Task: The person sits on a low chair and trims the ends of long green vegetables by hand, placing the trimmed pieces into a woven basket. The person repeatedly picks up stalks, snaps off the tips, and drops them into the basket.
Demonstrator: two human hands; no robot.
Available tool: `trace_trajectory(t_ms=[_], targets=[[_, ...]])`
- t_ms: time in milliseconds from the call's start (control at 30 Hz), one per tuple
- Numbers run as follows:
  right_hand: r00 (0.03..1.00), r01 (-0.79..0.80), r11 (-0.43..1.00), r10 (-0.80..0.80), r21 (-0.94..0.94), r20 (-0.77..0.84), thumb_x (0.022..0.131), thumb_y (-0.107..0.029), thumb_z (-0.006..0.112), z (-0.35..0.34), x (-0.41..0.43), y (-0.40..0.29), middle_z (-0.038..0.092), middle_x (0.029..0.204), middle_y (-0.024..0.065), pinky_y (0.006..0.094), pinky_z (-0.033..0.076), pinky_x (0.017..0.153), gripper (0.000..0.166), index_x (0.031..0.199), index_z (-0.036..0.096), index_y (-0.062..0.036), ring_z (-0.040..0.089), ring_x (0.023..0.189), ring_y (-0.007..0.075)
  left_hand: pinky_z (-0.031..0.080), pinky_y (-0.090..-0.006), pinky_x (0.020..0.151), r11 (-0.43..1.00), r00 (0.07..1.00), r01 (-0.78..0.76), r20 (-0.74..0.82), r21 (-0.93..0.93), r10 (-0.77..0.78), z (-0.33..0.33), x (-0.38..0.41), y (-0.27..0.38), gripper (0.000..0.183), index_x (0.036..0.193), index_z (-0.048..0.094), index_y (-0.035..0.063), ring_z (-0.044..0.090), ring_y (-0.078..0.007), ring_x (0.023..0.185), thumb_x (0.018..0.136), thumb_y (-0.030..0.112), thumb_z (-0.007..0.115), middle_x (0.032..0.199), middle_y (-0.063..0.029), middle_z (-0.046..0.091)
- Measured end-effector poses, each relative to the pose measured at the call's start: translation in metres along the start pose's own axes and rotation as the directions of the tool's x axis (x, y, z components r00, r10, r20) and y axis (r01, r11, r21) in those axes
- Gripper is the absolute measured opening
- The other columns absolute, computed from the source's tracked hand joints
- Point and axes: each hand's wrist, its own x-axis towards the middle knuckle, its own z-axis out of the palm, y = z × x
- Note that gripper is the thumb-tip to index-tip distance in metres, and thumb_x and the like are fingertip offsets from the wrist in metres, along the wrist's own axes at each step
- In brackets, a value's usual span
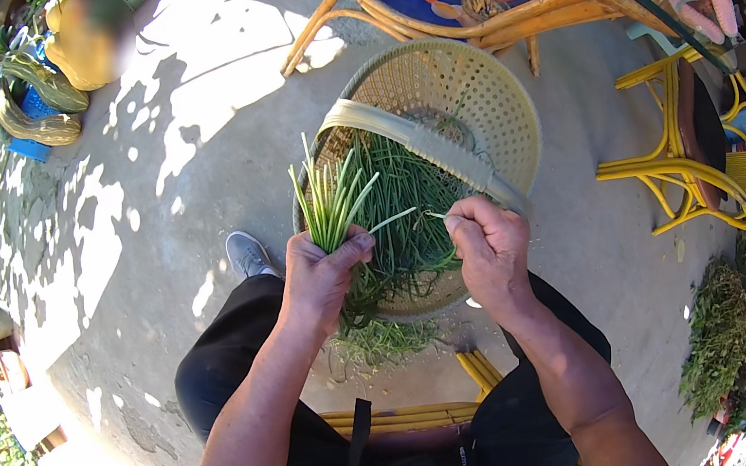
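My left hand [324, 274] is closed around a bunch of slender green stalks [327, 203], which look like garlic scapes or chives. Their pale cut ends fan upward, and one stalk sticks out to the right. A short tip of stalk [438, 215] is pinched between the thumb and fingers of my right hand [494, 246]. Both hands are over the near part of a round perforated basket [493, 87] standing on the floor between my legs. More long green stalks [402, 184] lie inside it, partly under its arched handle [400, 128].
Green trimmings [391, 341] lie on the concrete floor at the basket's near side. Beyond the basket stands a cane-framed table [528, 11] with things on it. A yellow rattan chair [673, 171] is at right, above a heap of leafy plants [720, 338]. Several squashes [42, 88] sit far left.
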Motion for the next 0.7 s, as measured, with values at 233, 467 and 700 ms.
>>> trace_trajectory(t_ms=[233,467,700], targets=[[0.864,0.054,0.997,-0.076,0.06,0.497,0.081,-0.005,0.06,-0.006,-0.013,-0.026,0.055,0.062,0.0064,0.029,0.041,0.052,0.008,0.076,0.059,0.0009,0.054,0.055,0.0127,0.021,-0.0192,0.039,0.997,0.997,0.055,-0.058,-0.052,-0.058,-0.005,0.002,0.005,0.009,0.089,0.067,0.0034,0.035,-0.0024,0.041,0.087,0.012,0.068,0.07,-0.0022,0.061],[0.633,0.422,0.893,-0.169,-0.154,0.756,0.083,-0.008,0.064,0.012,-0.052,-0.022,0.058,0.066,0.0106,0.0293,0.046,0.056,0.01,0.086,0.062,0.001,0.057,0.056,0.019,0.023,-0.0196,0.04,0.989,0.992,0.117,-0.027,-0.087,-0.119,-0.003,0.001,0.007,0.01,0.09,0.067,0.0036,0.035,-0.0033,0.042,0.087,0.013,0.068,0.071,-0.0027,0.061],[0.926,-0.329,0.863,0.217,0.382,0.308,0.086,-0.001,0.065,0.01,-0.009,-0.008,0.061,0.074,0.0015,0.0207,0.044,0.058,0.013,0.098,0.064,0.0025,0.054,0.063,0.0061,0.023,-0.0202,0.041,0.97,0.975,0.193,0.143,-0.145,-0.173,0.009,-0.009,0.007,0.01,0.09,0.065,0.003,0.037,-0.0048,0.043,0.087,0.013,0.068,0.072,-0.0046,0.062]])
